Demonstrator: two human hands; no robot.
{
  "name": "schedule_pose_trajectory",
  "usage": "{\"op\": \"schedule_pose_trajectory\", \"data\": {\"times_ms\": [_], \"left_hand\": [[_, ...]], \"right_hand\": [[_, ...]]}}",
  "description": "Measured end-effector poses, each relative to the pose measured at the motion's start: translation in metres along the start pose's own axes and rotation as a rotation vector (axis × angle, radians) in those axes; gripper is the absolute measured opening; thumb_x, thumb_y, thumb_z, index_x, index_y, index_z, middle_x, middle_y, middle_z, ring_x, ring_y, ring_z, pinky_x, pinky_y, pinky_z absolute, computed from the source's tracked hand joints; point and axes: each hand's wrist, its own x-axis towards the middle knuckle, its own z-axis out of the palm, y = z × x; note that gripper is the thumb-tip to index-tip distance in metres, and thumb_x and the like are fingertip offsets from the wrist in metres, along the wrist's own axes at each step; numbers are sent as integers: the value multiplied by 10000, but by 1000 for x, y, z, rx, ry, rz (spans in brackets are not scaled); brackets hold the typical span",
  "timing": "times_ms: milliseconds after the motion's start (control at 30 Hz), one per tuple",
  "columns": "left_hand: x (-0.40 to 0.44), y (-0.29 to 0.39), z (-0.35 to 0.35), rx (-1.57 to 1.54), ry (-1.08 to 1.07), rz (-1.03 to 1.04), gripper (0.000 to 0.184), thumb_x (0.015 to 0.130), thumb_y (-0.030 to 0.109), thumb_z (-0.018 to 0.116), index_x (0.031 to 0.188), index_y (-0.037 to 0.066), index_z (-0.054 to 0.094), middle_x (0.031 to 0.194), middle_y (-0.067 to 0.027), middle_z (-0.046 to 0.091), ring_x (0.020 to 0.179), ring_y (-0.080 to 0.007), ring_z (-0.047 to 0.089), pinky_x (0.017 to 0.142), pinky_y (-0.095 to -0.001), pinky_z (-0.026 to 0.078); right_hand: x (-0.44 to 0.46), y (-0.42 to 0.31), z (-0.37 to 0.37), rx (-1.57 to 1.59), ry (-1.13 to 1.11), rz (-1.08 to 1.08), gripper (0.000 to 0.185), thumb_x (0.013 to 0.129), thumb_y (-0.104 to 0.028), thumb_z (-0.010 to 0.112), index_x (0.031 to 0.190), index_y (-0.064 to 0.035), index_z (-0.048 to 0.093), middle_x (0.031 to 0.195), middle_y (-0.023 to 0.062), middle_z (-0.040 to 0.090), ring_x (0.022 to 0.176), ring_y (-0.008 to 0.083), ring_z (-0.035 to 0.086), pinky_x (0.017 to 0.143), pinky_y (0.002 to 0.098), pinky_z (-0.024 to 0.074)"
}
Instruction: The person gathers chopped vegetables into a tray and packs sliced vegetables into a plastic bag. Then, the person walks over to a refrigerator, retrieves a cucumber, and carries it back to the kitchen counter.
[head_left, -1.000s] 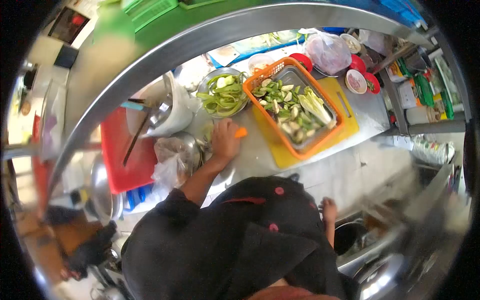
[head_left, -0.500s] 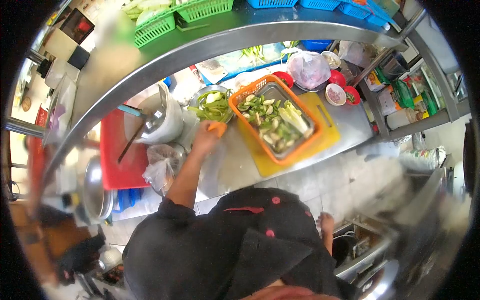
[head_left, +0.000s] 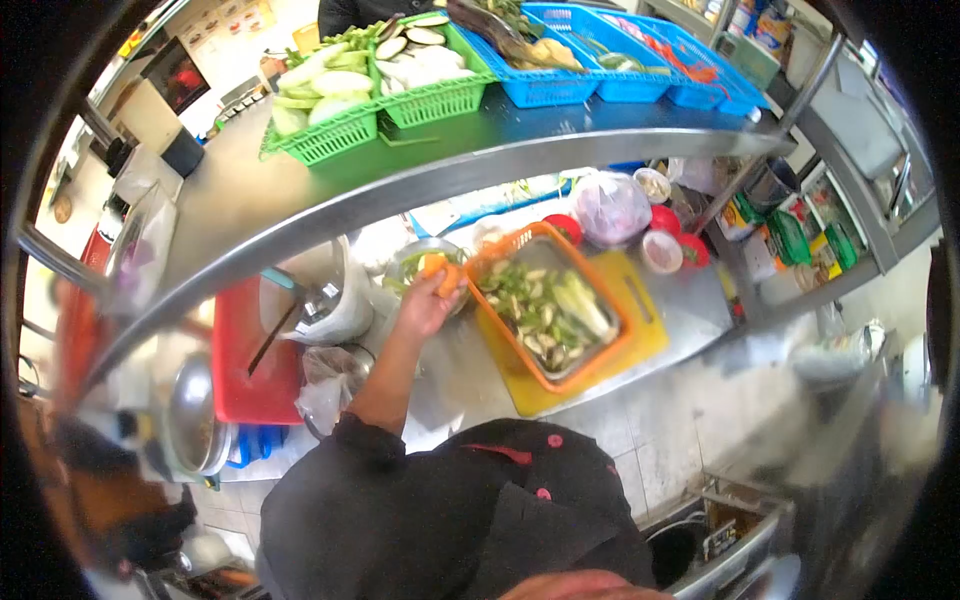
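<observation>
My left hand (head_left: 430,308) is closed around chunks of an orange vegetable (head_left: 443,272) that look like squash. It is held above the edge of a metal bowl of green leaves (head_left: 408,262), just left of an orange plastic basket (head_left: 553,383). Inside the basket sits a metal tray with cut green vegetables (head_left: 540,315) and a pale leafy head (head_left: 583,308). Under the basket lies a yellow cutting board (head_left: 640,335). My right hand is out of sight.
A metal shelf edge (head_left: 480,157) crosses above the counter, carrying green baskets (head_left: 330,143) and blue baskets (head_left: 545,92) of vegetables. A white bucket (head_left: 350,305) and red tub (head_left: 258,395) stand left. Red bowls (head_left: 692,250) and a plastic bag (head_left: 610,208) are at right.
My left hand has moved slightly right and up toward the basket, with the orange chunks still in it. My right hand, visible low on the right before, has left view. The camera has tilted up.
</observation>
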Motion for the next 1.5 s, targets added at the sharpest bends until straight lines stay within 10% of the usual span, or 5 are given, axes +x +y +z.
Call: {"op": "schedule_pose_trajectory", "data": {"times_ms": [500, 700, 1000, 1167, 1500], "left_hand": [[-4, -3, 4, 1, -17, -53, 351, 1004, 290, 446, 1269, 60, 462, 1187, -119, 565, 975, -267, 610, 767, -332, 529], [6, -6, 8, 122, 147, 8, 394, 944, 117, 559, 1321, 86, 449, 1193, -120, 565, 959, -241, 604, 753, -320, 511], [56, 12, 12, 738, 250, 135, 371, 854, 110, 674, 1188, 25, 537, 1055, -90, 633, 916, -165, 610, 760, -306, 504], [115, 26, 14, 1647, 235, 619, 358, 839, 258, 675, 1084, 8, 599, 1048, -165, 655, 913, -322, 643, 776, -414, 507], [247, 4, -26, 2128, 183, 591, 347, 892, 265, 516, 1133, 31, 603, 1149, -226, 604, 1065, -387, 570, 945, -487, 418]], "right_hand": [[17, -51, -76, 12, -57, 130, 181, 812, -240, 566, 774, -63, 562, 736, 177, 634, 723, 379, 624, 620, 516, 470], [15, -31, -46, 32, -46, 45, 163, 795, -209, 591, 763, -51, 566, 729, 168, 633, 711, 371, 625, 608, 496, 479], [-8, 37, 63, -2, 98, 10, 143, 808, -169, 573, 774, -33, 600, 737, 149, 638, 717, 357, 629, 616, 453, 501], [-32, 25, 58, -140, 253, -130, 90, 824, -107, 588, 853, -26, 614, 725, 104, 617, 677, 285, 625, 600, 358, 510], [-91, -72, -13, 350, 26, 448, 116, 850, -146, 557, 831, -36, 586, 689, 126, 576, 650, 271, 590, 580, 378, 450]]}}
